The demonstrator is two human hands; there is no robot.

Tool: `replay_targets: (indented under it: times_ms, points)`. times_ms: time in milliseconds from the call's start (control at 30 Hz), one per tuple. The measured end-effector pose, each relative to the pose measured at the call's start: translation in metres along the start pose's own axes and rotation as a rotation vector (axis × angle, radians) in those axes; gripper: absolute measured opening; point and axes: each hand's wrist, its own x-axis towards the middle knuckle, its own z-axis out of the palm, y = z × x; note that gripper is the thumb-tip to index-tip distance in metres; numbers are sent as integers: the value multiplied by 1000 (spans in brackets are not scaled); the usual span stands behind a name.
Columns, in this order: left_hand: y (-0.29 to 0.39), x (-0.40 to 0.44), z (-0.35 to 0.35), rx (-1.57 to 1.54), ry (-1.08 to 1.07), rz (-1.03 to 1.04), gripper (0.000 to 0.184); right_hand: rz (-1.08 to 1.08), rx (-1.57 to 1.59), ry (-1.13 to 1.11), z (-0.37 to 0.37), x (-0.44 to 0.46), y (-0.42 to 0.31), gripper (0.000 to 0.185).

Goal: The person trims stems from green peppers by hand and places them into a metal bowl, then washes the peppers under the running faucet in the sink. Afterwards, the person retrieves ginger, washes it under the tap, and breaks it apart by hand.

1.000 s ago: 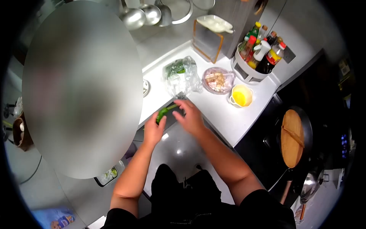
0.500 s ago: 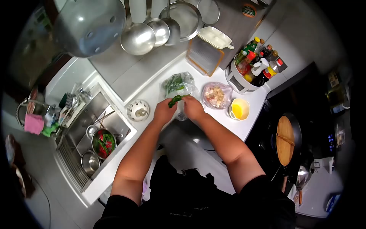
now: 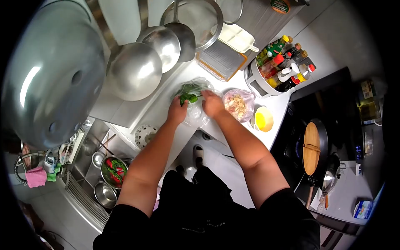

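Observation:
A clear plastic bag (image 3: 198, 113) with green peppers inside lies on the white counter in front of me. My left hand (image 3: 177, 111) is closed around a dark green pepper (image 3: 189, 98) over the bag's opening. On the other side, my right hand (image 3: 213, 104) has its fingers pinched at the bag's upper edge; the fingertips are partly hidden. Beside my right hand sits a bag of pale chopped pieces (image 3: 237, 105). Near my left forearm stands a white bowl with holes (image 3: 144, 136), partly covered by the arm.
Large ladles (image 3: 135, 71) and a big metal bowl with holes (image 3: 54, 79) hang close at the upper left. A pot of red and green peppers (image 3: 114, 170) is in the sink. A cup of yellow liquid (image 3: 263, 119), a bottle rack (image 3: 259, 80) and a pan (image 3: 320, 143) are to the right.
My hands have moved from holding a green pepper between them to over the bag, the right one now at its edge. My view has tilted, bringing the hanging ladles closer.

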Motion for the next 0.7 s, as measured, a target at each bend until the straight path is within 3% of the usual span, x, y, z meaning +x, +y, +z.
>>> replay_targets:
  times_ms: [200,233,333,433,567,700]
  points:
    - [-24,27,-11,218,41,-58,35,-50,-143,21,-35,33,1,48]
    - [1,30,-26,197,-90,-281,38,-41,-141,-16,-36,41,3,47]
    - [18,38,-31,324,-176,-439,42,3,-129,-147,-27,54,11,45]
    - [-4,37,-16,411,-113,-377,46,21,-75,-214,-8,62,27,47]
    - [-33,29,-3,328,19,-236,51,-73,-134,-199,4,54,39,50]
    - [-19,24,-21,-98,88,-388,39,-195,-90,-154,-55,60,21,39]
